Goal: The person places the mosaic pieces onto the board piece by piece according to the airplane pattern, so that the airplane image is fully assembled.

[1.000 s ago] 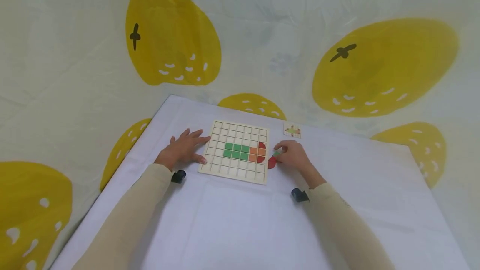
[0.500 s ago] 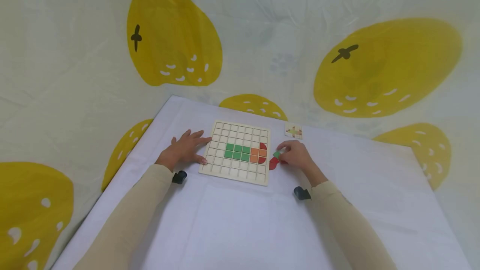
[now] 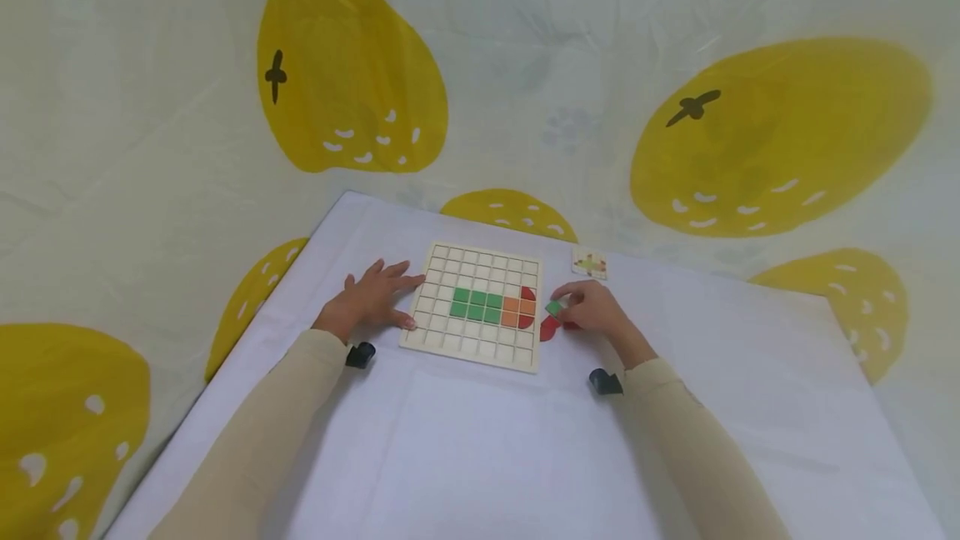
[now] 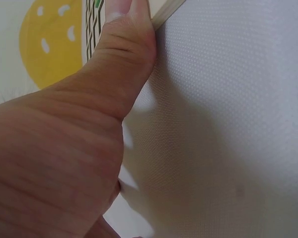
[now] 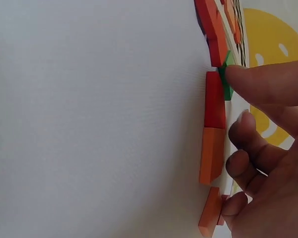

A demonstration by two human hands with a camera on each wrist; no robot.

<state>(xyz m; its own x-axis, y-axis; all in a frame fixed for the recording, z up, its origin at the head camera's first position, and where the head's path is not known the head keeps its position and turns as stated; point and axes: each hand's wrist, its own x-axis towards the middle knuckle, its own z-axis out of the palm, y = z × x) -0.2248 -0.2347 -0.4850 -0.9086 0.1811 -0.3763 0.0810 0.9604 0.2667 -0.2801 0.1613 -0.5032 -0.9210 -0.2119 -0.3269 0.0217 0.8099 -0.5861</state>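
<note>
A pale wooden grid board [image 3: 467, 347] lies on the table. Green square tiles [image 3: 477, 298], orange tiles [image 3: 510, 312] and red rounded pieces [image 3: 528, 293] sit in its middle and right cells. My left hand [image 3: 367, 302] is spread at the board's left side, thumb [image 4: 124, 44] and a fingertip resting on its edge. Just off the right side, my right hand [image 3: 592, 307] pinches a green tile [image 5: 228, 79] between thumb and forefinger, the other fingers curled. Beneath that hand lie loose red pieces [image 5: 215, 99] and orange pieces [image 5: 211, 154], mostly hidden from the head view.
A small pattern card [image 3: 590, 263] lies near the table's back edge, beyond my right hand. White cloth covers the table [image 3: 465, 457]. Behind it hangs a pale curtain [image 3: 525, 90] with large yellow fruit shapes. A dark camera mount [image 3: 604, 382] shows at the right wrist.
The green tile at my right fingertips shows more fully than a second ago, and the right hand has hardly shifted. The left hand stays on the board. The head view has drifted slightly.
</note>
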